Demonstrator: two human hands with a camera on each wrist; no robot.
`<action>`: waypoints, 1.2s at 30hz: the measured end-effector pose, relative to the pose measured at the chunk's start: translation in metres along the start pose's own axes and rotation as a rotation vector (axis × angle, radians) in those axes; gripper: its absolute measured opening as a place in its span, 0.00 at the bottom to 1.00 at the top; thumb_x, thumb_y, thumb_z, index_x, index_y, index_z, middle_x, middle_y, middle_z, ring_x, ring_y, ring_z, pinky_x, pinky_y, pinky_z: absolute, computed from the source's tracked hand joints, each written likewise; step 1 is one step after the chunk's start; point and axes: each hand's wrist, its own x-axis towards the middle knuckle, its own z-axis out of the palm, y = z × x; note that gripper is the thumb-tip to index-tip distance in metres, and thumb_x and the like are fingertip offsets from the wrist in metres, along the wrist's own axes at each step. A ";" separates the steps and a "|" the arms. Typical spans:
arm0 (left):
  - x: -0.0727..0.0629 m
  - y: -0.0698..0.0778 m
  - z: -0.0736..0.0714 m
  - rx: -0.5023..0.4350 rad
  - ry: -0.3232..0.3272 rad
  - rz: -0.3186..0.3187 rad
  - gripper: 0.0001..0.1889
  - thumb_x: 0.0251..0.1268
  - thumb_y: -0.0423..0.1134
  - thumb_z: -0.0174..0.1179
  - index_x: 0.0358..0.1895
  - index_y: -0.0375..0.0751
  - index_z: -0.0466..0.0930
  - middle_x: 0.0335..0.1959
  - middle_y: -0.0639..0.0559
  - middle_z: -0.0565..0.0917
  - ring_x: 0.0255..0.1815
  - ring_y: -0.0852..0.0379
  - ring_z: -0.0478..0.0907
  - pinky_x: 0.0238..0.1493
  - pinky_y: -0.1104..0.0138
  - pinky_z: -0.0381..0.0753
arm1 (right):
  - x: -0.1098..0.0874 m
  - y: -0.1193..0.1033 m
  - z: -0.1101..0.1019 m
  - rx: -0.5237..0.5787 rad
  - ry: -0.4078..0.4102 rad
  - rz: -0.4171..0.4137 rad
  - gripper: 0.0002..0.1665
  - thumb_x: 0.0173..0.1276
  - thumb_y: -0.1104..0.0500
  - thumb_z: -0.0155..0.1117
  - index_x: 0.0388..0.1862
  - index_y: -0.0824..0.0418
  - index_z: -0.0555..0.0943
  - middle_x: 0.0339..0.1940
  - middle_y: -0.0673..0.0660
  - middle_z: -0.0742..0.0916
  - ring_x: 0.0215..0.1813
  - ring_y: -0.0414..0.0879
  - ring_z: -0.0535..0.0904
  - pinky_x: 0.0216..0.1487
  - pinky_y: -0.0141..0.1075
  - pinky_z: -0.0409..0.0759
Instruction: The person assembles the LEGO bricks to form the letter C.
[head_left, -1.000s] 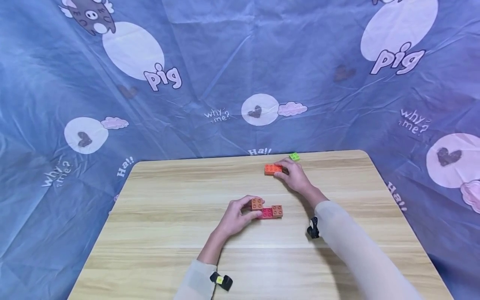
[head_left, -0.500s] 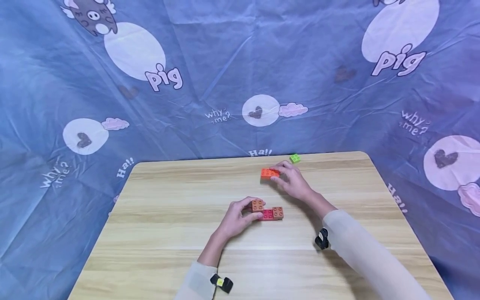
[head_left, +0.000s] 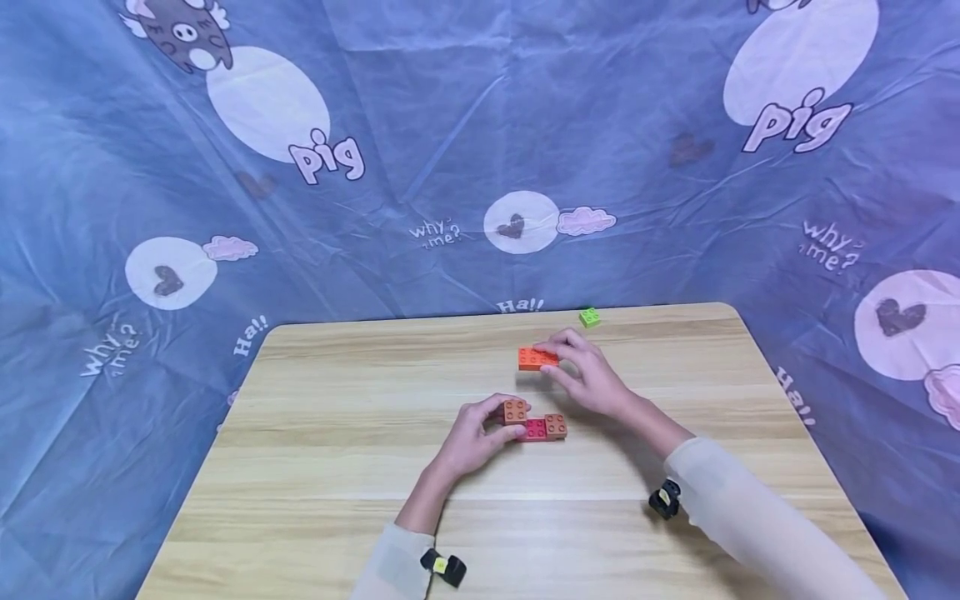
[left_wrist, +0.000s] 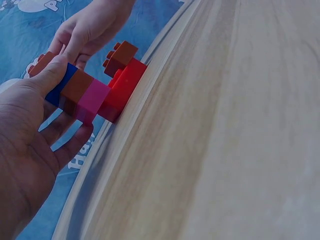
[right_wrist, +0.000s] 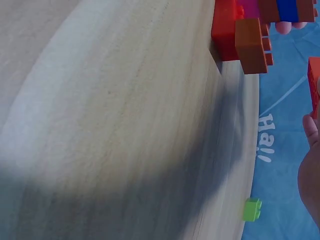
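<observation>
In the head view my left hand (head_left: 468, 435) grips a tower of toy building bricks at the middle of the table. The left wrist view shows its layers: a long red brick (left_wrist: 125, 86) at the base, then pink (left_wrist: 93, 101), brown (left_wrist: 76, 90) and blue (left_wrist: 61, 86), topped by another brown brick (head_left: 514, 411). Thumb and fingers pinch it around the blue layer. A separate brown brick (head_left: 555, 426) sits on the red base's right end. Behind and to the right, my right hand (head_left: 591, 377) pinches an orange brick (head_left: 528, 359) by its right end, above the table.
A small lime-green brick (head_left: 589, 317) lies near the back edge of the wooden table (head_left: 337, 467). Blue printed cloth (head_left: 420, 150) hangs behind the table and along both sides. A black strap device (head_left: 664, 499) is on the right sleeve, with another (head_left: 443, 567) on the left.
My right hand has lifted the orange brick and brought it toward me and slightly left, away from the green brick. The left hand and the tower stay in place.
</observation>
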 end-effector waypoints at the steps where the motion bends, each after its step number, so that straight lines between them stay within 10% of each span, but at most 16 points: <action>1: 0.000 0.000 0.000 -0.003 -0.001 0.000 0.19 0.67 0.44 0.73 0.60 0.54 0.85 0.49 0.59 0.91 0.50 0.58 0.88 0.57 0.59 0.88 | -0.001 -0.001 -0.001 -0.003 0.007 -0.008 0.23 0.71 0.62 0.74 0.64 0.58 0.85 0.58 0.57 0.84 0.60 0.54 0.81 0.63 0.54 0.82; 7: 0.001 0.000 -0.001 0.001 -0.005 0.002 0.19 0.67 0.44 0.73 0.60 0.54 0.85 0.50 0.59 0.91 0.51 0.59 0.88 0.58 0.61 0.87 | -0.006 -0.005 -0.004 0.017 0.039 0.005 0.23 0.71 0.63 0.74 0.64 0.58 0.86 0.58 0.58 0.84 0.60 0.56 0.81 0.62 0.55 0.82; 16: 0.000 0.001 -0.001 0.016 0.000 0.013 0.20 0.69 0.44 0.72 0.62 0.51 0.84 0.53 0.56 0.91 0.52 0.61 0.88 0.58 0.65 0.87 | -0.014 -0.006 0.002 0.335 0.102 0.188 0.26 0.67 0.72 0.74 0.65 0.66 0.83 0.59 0.61 0.79 0.49 0.48 0.84 0.50 0.29 0.88; 36: 0.000 -0.001 0.000 -0.004 -0.005 0.000 0.20 0.67 0.43 0.73 0.61 0.51 0.84 0.47 0.56 0.91 0.52 0.59 0.88 0.57 0.61 0.88 | -0.033 -0.039 0.012 0.693 0.070 0.258 0.26 0.66 0.75 0.72 0.63 0.71 0.81 0.57 0.70 0.86 0.50 0.47 0.90 0.52 0.41 0.90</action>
